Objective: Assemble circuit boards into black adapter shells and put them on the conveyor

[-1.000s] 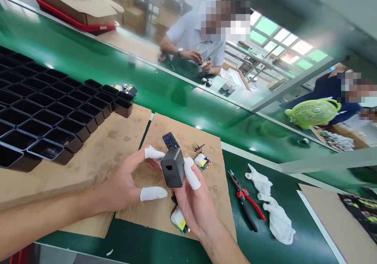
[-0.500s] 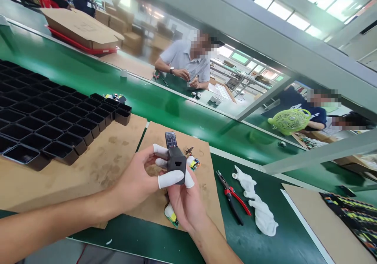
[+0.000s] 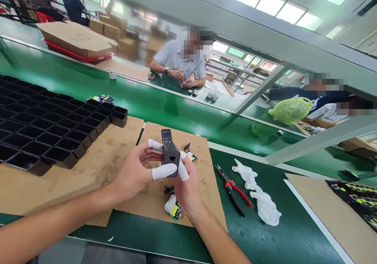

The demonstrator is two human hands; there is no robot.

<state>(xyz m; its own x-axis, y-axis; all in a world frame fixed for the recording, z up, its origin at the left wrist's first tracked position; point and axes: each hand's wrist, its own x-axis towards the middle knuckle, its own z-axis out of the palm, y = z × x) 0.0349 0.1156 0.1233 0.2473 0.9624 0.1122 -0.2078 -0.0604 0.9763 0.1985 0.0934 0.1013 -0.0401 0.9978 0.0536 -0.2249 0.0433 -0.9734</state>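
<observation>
Between my two hands is a black plastic adapter case (image 3: 171, 154) with a small rectangular socket opening facing me and a flat labelled piece standing up behind it. My left hand (image 3: 144, 164) grips it from the left, thumb on the front lower edge. On the other side my right hand (image 3: 187, 181) has its fingers pressed against the case. White finger cots cover several fingertips. Below the hands, a circuit board (image 3: 174, 209) with a white and yellow component lies on the cardboard sheet (image 3: 144, 201). Another circuit board (image 3: 193, 158) lies just behind my right hand.
Many black open cases (image 3: 59, 126) stand in rows at left. Right of the cardboard lie red-and-black pliers (image 3: 232, 189) and a crumpled white cloth (image 3: 262, 197). More circuit boards (image 3: 353, 197) lie at far right. Across the belt a person (image 3: 179, 64) sits; a green fan (image 3: 290, 111) stands right.
Both hands and the black case have shifted slightly left in view, and the case is still held. More of the near circuit board shows below them. The camera view has shifted a little.
</observation>
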